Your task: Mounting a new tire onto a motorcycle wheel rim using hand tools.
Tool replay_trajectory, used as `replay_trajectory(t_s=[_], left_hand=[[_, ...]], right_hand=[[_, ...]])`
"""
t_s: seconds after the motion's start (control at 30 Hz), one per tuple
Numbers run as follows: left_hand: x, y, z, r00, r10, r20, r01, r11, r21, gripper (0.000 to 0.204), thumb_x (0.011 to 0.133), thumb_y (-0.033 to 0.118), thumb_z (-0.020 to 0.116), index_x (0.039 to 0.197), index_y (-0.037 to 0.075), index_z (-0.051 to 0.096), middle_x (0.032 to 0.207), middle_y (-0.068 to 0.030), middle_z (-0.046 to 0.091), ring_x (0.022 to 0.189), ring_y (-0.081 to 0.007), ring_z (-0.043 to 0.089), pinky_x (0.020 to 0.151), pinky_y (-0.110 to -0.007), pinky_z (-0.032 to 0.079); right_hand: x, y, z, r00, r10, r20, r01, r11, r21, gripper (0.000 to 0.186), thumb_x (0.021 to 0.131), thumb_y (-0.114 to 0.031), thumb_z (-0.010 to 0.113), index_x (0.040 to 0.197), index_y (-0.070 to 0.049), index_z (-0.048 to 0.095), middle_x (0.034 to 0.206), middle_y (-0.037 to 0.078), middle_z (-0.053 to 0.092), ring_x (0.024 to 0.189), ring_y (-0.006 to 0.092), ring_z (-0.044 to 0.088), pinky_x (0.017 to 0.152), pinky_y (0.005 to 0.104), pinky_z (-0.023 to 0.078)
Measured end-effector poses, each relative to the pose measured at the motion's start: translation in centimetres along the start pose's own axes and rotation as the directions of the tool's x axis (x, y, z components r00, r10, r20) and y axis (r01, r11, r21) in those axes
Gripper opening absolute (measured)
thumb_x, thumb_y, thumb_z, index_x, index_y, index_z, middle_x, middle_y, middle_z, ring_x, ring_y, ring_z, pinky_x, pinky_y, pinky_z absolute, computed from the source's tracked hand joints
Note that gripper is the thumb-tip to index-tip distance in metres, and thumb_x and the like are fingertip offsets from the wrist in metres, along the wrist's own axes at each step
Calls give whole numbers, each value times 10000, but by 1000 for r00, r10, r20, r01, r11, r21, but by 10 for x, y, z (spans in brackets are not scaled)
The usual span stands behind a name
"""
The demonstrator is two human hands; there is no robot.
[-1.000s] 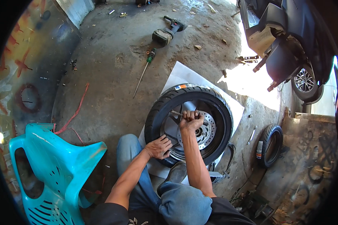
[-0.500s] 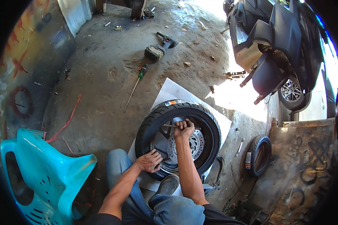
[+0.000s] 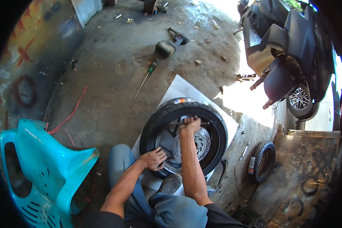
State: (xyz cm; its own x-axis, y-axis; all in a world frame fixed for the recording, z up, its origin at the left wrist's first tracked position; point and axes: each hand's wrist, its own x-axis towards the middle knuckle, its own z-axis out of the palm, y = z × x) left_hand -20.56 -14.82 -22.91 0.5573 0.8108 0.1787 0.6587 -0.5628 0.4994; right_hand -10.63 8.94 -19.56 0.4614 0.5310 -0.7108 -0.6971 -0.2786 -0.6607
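A wheel with a black tire [image 3: 150, 131] lies flat in front of me, its drilled brake disc [image 3: 205, 142] facing up. My right hand [image 3: 190, 124] is closed around a slim metal tire lever [image 3: 205, 123], held crosswise over the far part of the rim. The lever's ends show on both sides of the fist; whether it touches the tire bead cannot be made out. At the near left of the wheel, my left hand [image 3: 154, 159] lies over the tire's inner edge with its fingers spread. My shoe [image 3: 170, 185] is against the wheel's near side.
Under the wheel is a white sheet [image 3: 178, 85]. Beyond it lie a green-handled screwdriver [image 3: 142, 85] and a cordless power tool [image 3: 169, 45]. A turquoise plastic chair [image 3: 45, 163] stands left. To the right are a wrench [image 3: 244, 150], another tire [image 3: 263, 161] and a dark scooter [image 3: 292, 49].
My right hand has turned and shifted slightly farther, and the lever now sticks out to its right too. My left hand stays on the tire. The whole view has shifted a little.
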Motion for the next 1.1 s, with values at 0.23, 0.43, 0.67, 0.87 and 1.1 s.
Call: replay_trajectory(t_s=[0.23,0.43,0.67,0.87,1.1], left_hand=[[5,-2,6,999,-3,-32,1,999,-52,337,877,327,646,1041,33,665,1094,-124,640,1106,-287,589,1144,-461,376],[-8,-3,4,999,-36,-19,35,998,-42,349,873,304,646,1064,12,665,1109,-134,641,1132,-283,596,1162,-476,373],[-1,-1,6,995,-1,-104,0,1000,-9,348,850,329,665,1025,28,670,1048,-117,651,1069,-290,618,1127,-451,409],[-3,-1,6,996,-13,-86,12,1000,-3,362,856,340,664,1036,26,672,1065,-130,653,1090,-298,615,1134,-451,401],[1,-1,10,992,-9,-123,5,999,-36,338,855,333,667,1013,35,659,1049,-127,633,1073,-300,609,1137,-459,399]], right_hand=[[-13,-30,-44,811,-74,580,94,996,-4,437,1090,-441,458,1070,-52,654,905,89,589,915,242,600,882,380,482],[-42,-84,-61,733,254,631,301,711,-636,560,1079,-432,522,1375,37,597,1113,111,661,1034,250,665,924,381,540],[-11,-116,-102,480,596,644,-14,739,-674,678,1040,-445,564,1516,29,467,1207,142,689,1045,245,708,878,354,553],[-10,-115,-106,383,697,606,-4,658,-753,688,1038,-419,589,1552,8,428,1382,146,654,1162,261,690,884,366,552],[-16,-109,-123,563,484,670,257,668,-699,505,1061,-328,563,1404,40,598,1069,78,717,886,182,685,804,326,556]])
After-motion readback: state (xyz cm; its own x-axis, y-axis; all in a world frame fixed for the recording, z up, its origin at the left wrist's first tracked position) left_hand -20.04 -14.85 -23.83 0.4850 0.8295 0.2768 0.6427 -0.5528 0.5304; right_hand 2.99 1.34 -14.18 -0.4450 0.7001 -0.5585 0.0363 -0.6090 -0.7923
